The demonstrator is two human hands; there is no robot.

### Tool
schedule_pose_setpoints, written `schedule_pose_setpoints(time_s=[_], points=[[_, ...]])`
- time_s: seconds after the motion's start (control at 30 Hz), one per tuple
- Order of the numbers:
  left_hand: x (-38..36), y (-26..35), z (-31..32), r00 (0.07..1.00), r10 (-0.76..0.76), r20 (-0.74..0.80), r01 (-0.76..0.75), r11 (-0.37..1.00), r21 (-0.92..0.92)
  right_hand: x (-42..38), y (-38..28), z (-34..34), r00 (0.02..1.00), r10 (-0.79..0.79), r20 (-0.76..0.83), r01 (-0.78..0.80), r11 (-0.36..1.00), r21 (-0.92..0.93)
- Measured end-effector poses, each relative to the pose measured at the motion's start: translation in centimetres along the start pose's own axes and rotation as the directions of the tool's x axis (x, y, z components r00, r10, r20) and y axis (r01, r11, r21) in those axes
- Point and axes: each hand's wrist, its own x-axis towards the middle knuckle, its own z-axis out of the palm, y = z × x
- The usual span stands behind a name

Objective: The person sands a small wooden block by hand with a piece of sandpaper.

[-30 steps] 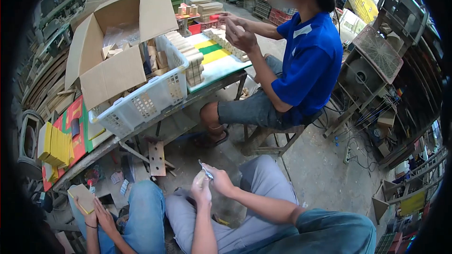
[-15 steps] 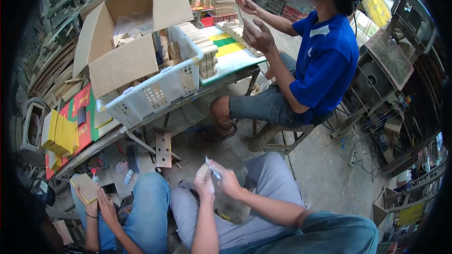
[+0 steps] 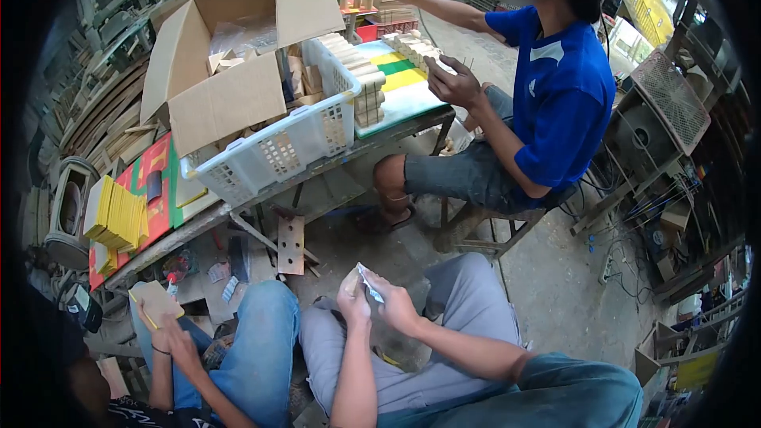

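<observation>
My left hand (image 3: pixel 354 303), low in the middle of the head view over my lap, is closed around a small pale wooden piece (image 3: pixel 349 282), mostly hidden by the fingers. Right beside it, my right hand (image 3: pixel 399 309) pinches a folded bluish-white sheet (image 3: pixel 369 282) against the wood. The sheet's pointed end sticks up between the two hands. Both hands are held above my grey trousers (image 3: pixel 468 293).
At left, a person's hand (image 3: pixel 186 349) works at a flat yellow-edged board (image 3: pixel 157 303). Across, a person in a blue shirt (image 3: pixel 563 103) sits by the table. A white crate (image 3: pixel 317 139), cardboard box (image 3: pixel 230 115) and yellow-edged boards (image 3: pixel 119 214) stand on it.
The view has shifted slightly. The person across has stretched an arm with the red piece toward the back table. My hands stay together on the wooden piece and sheet.
</observation>
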Motion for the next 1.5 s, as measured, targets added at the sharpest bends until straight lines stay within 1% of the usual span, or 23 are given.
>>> schedule_pose_setpoints(time_s=[0.1, 0.13, 0.2, 0.23, 0.3, 0.4, 0.43, 0.53, 0.57, 0.63, 0.67, 0.73, 0.8, 0.87, 0.9, 0.93, 1.03, 1.07, 1.17, 1.23, 1.33, 1.37, 1.5], points=[[-0.6, -0.1, 0.2, 1.000, -0.006, 0.005, 0.006, 1.000, -0.028, 0.8, 0.9, 0.1, 0.999, -0.028, -0.035, 0.027, 0.999, -0.035], [-0.9, 0.5, 0.6, 0.999, -0.017, 0.039, 0.018, 1.000, -0.025, 1.8, 1.4, -0.1, 0.984, 0.172, 0.052, -0.174, 0.984, 0.030], [-1.2, 1.2, 1.0, 0.997, -0.053, 0.049, 0.050, 0.997, 0.058, 2.0, 1.4, -0.7, 0.945, 0.302, 0.128, -0.300, 0.953, -0.035], [-0.9, 1.2, 0.9, 0.997, -0.064, 0.036, 0.064, 0.998, 0.005, 1.8, 0.9, -0.5, 0.949, 0.290, 0.127, -0.290, 0.957, -0.020], [-0.3, 0.7, 0.1, 0.996, -0.086, -0.031, 0.086, 0.996, -0.018, 0.3, 0.1, 0.0, 0.991, -0.114, -0.067, 0.112, 0.993, -0.033], [-1.0, 0.0, 0.3, 0.997, 0.003, 0.082, 0.003, 0.997, -0.079, 0.9, 1.4, 0.1, 0.990, -0.115, -0.087, 0.110, 0.993, -0.052], [-1.5, -0.1, 0.5, 0.995, -0.061, 0.078, 0.061, 0.998, 0.003, 1.3, 1.9, -0.2, 0.989, 0.143, 0.023, -0.144, 0.988, 0.051], [-1.8, 0.0, 0.6, 0.999, -0.027, 0.023, 0.025, 0.996, 0.084, 0.5, 1.0, -0.9, 0.991, 0.132, 0.034, -0.134, 0.990, 0.046], [-1.3, 0.1, 0.1, 1.000, -0.013, 0.023, 0.011, 0.996, 0.091, -0.3, 0.8, -0.5, 1.000, -0.018, 0.019, 0.019, 0.999, -0.029], [-1.2, -0.1, -0.8, 0.998, -0.068, 0.008, 0.069, 0.987, -0.145, -1.2, -0.3, 0.2, 0.998, -0.055, -0.016, 0.055, 0.998, 0.028], [-1.3, -0.5, -0.8, 0.998, -0.063, 0.006, 0.064, 0.987, -0.145, -1.4, -0.6, 0.1, 0.995, -0.086, -0.052, 0.089, 0.993, 0.073], [-1.9, -0.6, -0.6, 0.995, -0.004, 0.097, 0.015, 0.993, -0.115, -0.5, 0.6, 0.0, 0.997, -0.062, -0.053, 0.065, 0.996, 0.057], [-2.2, -0.7, -0.2, 0.998, 0.010, 0.069, -0.006, 0.999, -0.048, 0.2, 0.9, -0.1, 0.992, 0.122, 0.027, -0.122, 0.992, 0.022], [-1.8, -0.5, -0.8, 0.999, 0.020, 0.042, -0.021, 0.999, 0.030, -0.8, 0.0, 0.5, 1.000, 0.004, 0.003, -0.004, 0.999, 0.040], [-1.6, -0.4, -1.4, 0.998, -0.054, 0.029, 0.056, 0.995, -0.088, -1.7, -0.3, 0.6, 0.994, -0.105, -0.013, 0.106, 0.993, 0.045], [-1.6, 0.1, -1.2, 0.991, -0.128, 0.027, 0.131, 0.969, -0.207, -1.8, -0.6, 0.4, 0.995, -0.098, -0.012, 0.098, 0.994, 0.041], [-2.9, 1.0, 0.1, 0.996, -0.074, 0.057, 0.085, 0.969, -0.230, -0.4, 0.2, -0.2, 0.994, -0.085, -0.061, 0.085, 0.996, -0.005], [-2.9, 1.2, 0.4, 0.995, -0.059, 0.079, 0.078, 0.964, -0.255, 0.2, 1.1, -0.1, 0.999, -0.004, -0.032, 0.005, 1.000, 0.031], [-2.1, 0.6, -0.4, 0.996, -0.066, 0.063, 0.076, 0.984, -0.163, -0.8, -0.1, -0.2, 0.998, 0.054, -0.019, -0.053, 0.998, 0.034], [-1.4, -1.0, -1.7, 0.998, -0.059, 0.022, 0.062, 0.983, -0.172, -1.9, -0.8, 0.3, 0.991, -0.119, -0.054, 0.121, 0.992, 0.033], [-2.3, 0.0, -0.8, 0.997, -0.007, 0.077, 0.020, 0.986, -0.165, -0.5, 0.6, 0.5, 0.996, -0.058, -0.070, 0.061, 0.997, 0.042], [-3.0, 0.6, -0.2, 0.994, -0.058, 0.090, 0.076, 0.975, -0.208, 0.0, 1.1, 0.4, 0.995, 0.104, -0.001, -0.103, 0.988, 0.111], [-2.5, 1.1, -0.9, 0.998, -0.051, -0.039, 0.047, 0.995, -0.088, -1.6, 0.0, 0.3, 1.000, 0.004, 0.013, -0.006, 0.993, 0.114]])
